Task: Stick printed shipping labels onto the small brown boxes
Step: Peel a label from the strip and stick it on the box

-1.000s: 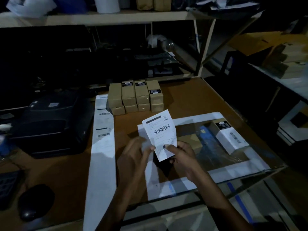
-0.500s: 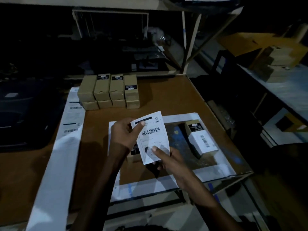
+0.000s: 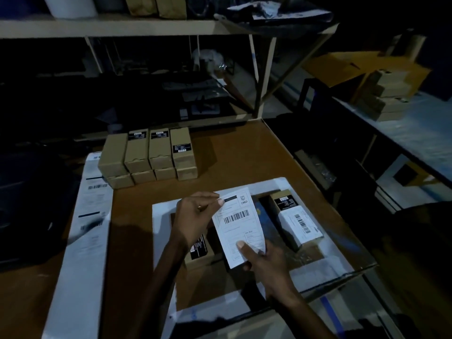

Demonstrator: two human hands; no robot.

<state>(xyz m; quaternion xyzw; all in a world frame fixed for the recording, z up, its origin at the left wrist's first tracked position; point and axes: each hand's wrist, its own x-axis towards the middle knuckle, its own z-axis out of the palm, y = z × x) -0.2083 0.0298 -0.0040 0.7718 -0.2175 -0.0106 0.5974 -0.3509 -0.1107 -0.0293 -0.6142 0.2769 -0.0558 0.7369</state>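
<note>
A white shipping label [image 3: 238,223] with a barcode is held between both hands above the table. My left hand [image 3: 195,217] pinches its top left corner. My right hand [image 3: 263,261] pinches its lower edge, thumb on the printed face. Under the label lies a small brown box [image 3: 199,253] with a black sticker, partly hidden by my left hand. To the right lies another brown box [image 3: 296,220] that carries a white label. A stack of small brown boxes [image 3: 149,155] stands at the back of the table.
A long strip of printed labels [image 3: 85,236] runs down the left side of the brown table [image 3: 239,152]. A dark label printer [image 3: 31,206] sits at far left. White tape [image 3: 325,243] frames the work area. Shelves [image 3: 122,26] stand behind, more boxes [image 3: 384,96] at right.
My left hand has moved from the label's lower left edge up to its top left corner. The label has dropped lower, closer over the brown box. The camera has shifted.
</note>
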